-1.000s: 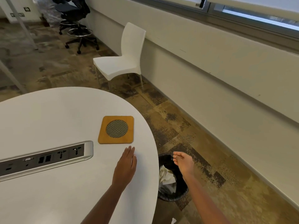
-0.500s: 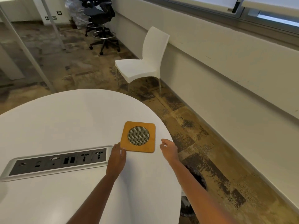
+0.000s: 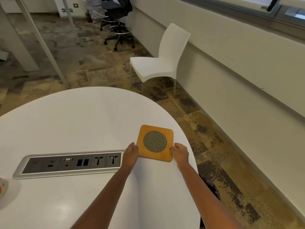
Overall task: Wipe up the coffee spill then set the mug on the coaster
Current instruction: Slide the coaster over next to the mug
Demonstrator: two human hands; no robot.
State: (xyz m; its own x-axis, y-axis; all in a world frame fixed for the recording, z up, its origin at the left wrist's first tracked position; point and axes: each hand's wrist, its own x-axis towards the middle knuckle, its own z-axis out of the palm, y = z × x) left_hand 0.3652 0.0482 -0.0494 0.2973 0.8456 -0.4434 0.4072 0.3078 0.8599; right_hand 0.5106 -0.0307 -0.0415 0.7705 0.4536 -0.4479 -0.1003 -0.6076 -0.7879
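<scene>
Coaster (image 3: 155, 142) lies flat near the right edge of the white table (image 3: 69, 123), left hand (image 3: 131, 153) and right hand (image 3: 180, 152) pinching its near corners. No spill shows, so wiping looks done; the mug isn't clearly visible and remains to be placed. Square, without a long axis, it sits slightly turned.

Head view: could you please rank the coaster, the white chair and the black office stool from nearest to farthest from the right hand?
From the right hand:
1. Coaster, touching its fingers, on the table.
2. White chair, beyond the table, by the wall.
3. Black office stool, far back of the room.
</scene>
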